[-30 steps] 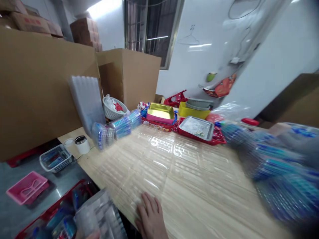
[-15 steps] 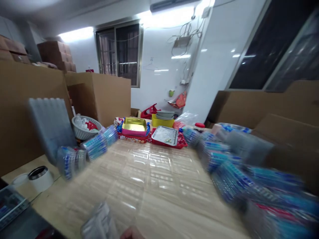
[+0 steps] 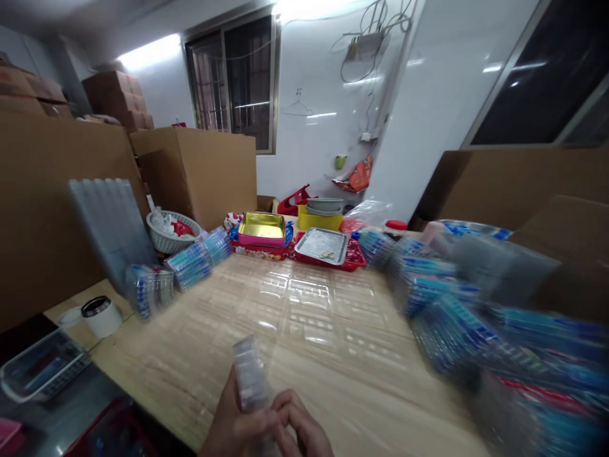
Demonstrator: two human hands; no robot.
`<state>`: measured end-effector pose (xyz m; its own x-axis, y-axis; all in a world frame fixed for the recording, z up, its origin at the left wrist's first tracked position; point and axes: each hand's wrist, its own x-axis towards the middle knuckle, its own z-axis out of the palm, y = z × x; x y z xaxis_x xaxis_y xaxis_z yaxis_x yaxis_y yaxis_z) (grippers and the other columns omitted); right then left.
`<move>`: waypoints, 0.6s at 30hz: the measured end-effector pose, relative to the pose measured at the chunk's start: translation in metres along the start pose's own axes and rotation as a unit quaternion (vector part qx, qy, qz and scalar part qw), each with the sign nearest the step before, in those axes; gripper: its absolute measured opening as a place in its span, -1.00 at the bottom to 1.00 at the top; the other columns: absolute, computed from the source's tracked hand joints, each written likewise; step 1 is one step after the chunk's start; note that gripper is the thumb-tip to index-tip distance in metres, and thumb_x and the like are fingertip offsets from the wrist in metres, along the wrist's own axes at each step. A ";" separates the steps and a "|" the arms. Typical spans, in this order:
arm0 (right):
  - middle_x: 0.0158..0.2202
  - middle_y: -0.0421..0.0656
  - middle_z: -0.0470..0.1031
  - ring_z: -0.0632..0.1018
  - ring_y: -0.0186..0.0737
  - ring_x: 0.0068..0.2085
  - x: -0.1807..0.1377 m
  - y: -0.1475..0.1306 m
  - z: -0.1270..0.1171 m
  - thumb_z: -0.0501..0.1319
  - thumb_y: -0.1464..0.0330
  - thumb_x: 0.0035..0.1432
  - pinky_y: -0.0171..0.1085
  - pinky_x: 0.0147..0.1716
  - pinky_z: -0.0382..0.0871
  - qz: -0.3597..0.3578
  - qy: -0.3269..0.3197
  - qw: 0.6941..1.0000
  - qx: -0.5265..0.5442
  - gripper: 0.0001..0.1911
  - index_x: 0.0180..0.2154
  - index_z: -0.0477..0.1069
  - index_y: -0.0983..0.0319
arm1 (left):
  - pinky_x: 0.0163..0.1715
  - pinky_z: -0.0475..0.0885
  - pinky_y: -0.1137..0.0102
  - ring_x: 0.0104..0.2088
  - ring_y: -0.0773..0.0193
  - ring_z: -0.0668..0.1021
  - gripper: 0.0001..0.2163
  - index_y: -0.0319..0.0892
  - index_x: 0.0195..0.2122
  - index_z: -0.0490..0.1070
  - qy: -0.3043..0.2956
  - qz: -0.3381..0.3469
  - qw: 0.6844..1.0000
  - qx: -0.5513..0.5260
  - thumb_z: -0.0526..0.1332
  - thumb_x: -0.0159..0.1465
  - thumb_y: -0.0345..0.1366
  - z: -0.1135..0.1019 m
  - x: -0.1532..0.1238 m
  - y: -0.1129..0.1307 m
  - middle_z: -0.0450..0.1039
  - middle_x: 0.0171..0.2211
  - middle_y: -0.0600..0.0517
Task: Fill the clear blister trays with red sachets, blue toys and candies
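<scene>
My left hand [image 3: 233, 412] is wrapped around a narrow stack of clear plastic trays [image 3: 250, 374], held tilted up over the near edge of the table. Beside it, my right hand [image 3: 302, 422] has its fingers curled together against the lower part of the stack. What lies between those fingers is hidden. Beyond both hands, several clear plastic trays [image 3: 309, 295] with moulded hollows lie flat on the wooden table [image 3: 190, 355]. Motion blurs the held stack.
Packed blue-and-clear bundles [image 3: 457, 333] are piled along the right side. At the back stand a gold-lined tin [image 3: 261, 228] and a silver tray [image 3: 321, 246]. A white tape roll [image 3: 102, 317] and a basket [image 3: 174, 238] are on the left, near large cardboard boxes [image 3: 219, 178].
The plastic stack has come up and to the right in view, and both hands now show around it. The camera view has tilted down slightly and shifted left.
</scene>
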<state>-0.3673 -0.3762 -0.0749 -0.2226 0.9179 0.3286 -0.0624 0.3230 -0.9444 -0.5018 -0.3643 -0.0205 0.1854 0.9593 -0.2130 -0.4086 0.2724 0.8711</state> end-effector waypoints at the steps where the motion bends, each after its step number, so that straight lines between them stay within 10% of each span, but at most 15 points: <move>1: -0.33 -0.15 0.32 0.42 -0.26 -0.28 0.000 -0.002 -0.001 0.05 0.17 0.26 -0.29 -0.23 0.28 -0.005 0.010 1.000 -0.011 -0.69 -0.44 0.32 0.20 | -0.56 0.21 0.47 -0.56 0.38 0.36 -0.51 -0.14 -0.31 0.32 0.003 0.004 1.000 0.003 0.48 -0.24 -0.18 0.003 0.003 -0.002 0.28 -0.59 0.17; 10: -0.35 -0.18 0.26 0.37 -0.23 -0.27 0.005 -0.034 -0.057 0.04 0.12 0.23 -0.27 -0.21 0.24 0.083 0.071 0.994 -0.014 -0.67 -0.46 0.24 0.19 | -0.33 0.42 0.23 -0.35 0.04 0.54 -0.45 -0.17 -0.14 0.42 0.051 -0.020 0.998 0.008 0.43 -0.23 -0.26 0.008 0.002 0.014 0.52 -0.42 0.00; 18: -0.53 -0.24 0.27 0.32 -0.27 -0.45 0.018 0.001 -0.133 0.16 0.16 0.02 -0.26 -0.38 0.21 0.228 0.015 0.970 -0.089 -0.72 -0.55 0.27 0.21 | -0.10 0.39 0.06 -0.13 -0.18 0.53 -0.40 -0.19 -0.13 0.48 0.110 -0.044 0.992 0.053 0.47 -0.28 -0.22 -0.022 -0.014 0.009 0.57 -0.30 -0.09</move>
<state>-0.2416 -0.3284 -0.0680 -0.1591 0.9801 -0.1189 0.2059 -0.0848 -0.9749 -0.5280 -0.3735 -0.0191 0.0119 0.9283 -0.3716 -0.3009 0.3578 0.8840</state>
